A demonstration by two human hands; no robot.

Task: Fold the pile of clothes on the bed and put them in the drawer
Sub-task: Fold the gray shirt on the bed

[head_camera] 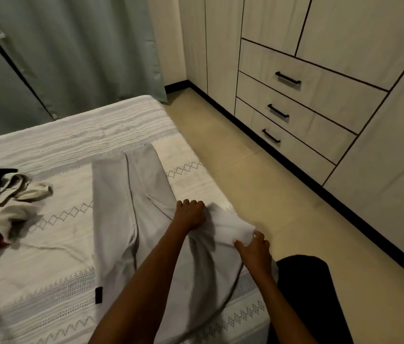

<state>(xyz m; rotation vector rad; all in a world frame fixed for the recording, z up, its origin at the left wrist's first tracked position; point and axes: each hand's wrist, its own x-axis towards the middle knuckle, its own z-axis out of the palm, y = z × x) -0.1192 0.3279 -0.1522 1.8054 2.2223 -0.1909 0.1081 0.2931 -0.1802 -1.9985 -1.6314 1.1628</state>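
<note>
While pale grey trousers (121, 207) are lying spread on bed (54, 244):
Left hand (191, 214): bunching waist fabric.
Right hand (254, 247): pinching waist corner.
Risk: uneven pulling is skewing legs, creasing the fold.

- A pale green curtain (72, 45) is hanging in long folds behind the far side of the room, its hem falling close to the floor at the corner.
- A dark diagonal rod or frame line (15, 68) is crossing the curtain from the upper left edge down toward the mattress line.
- Tall cream wardrobe doors (359, 28), split by thin dark seams, are filling the right wall.
- A black skirting strip (282, 155) is running along the wardrobe's foot, where it meets the floor.
- Beige floor tiles (258, 184) are lying between the wardrobe and the near side, with a faint joint line showing.
</note>
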